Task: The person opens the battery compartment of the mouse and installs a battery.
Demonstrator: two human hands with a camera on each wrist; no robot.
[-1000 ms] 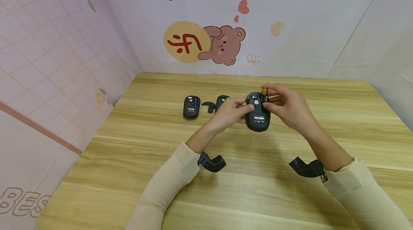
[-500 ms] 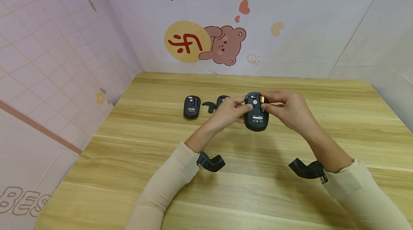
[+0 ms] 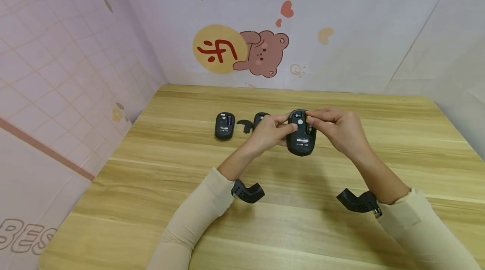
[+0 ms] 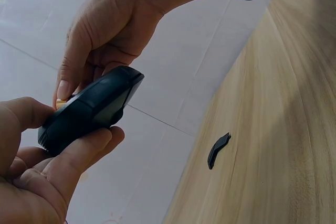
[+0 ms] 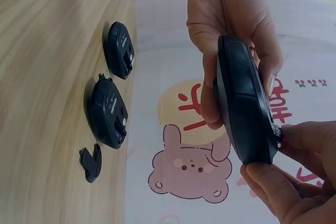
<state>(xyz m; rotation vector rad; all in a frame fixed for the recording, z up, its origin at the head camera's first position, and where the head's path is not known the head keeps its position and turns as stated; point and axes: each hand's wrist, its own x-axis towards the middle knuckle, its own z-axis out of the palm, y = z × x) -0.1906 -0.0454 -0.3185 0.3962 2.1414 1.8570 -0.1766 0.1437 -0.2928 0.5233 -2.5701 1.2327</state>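
Observation:
My left hand (image 3: pixel 270 130) grips a black computer mouse (image 3: pixel 301 141) above the table, underside toward me, its thumb on the underside. The right hand (image 3: pixel 339 129) pinches the upper end of a battery (image 3: pixel 309 127), which lies mostly within the slot at the mouse's right side. In the left wrist view only a yellowish end of the battery (image 4: pixel 61 103) shows beside the right thumb. The right wrist view shows the mouse (image 5: pixel 244 108) edge-on between both hands.
Another mouse (image 3: pixel 225 126) lies underside up on the wooden table (image 3: pixel 212 169), a battery in its slot. Beside it are a black battery cover (image 3: pixel 246 125) and a mouse (image 3: pixel 260 117) partly behind my left hand. The right wrist view shows another dark cover (image 5: pixel 91 164).
The battery has gone from sticking up out of the slot's top to lying down along it. My right fingers have moved to its upper end. The left hand keeps hold of the mouse.

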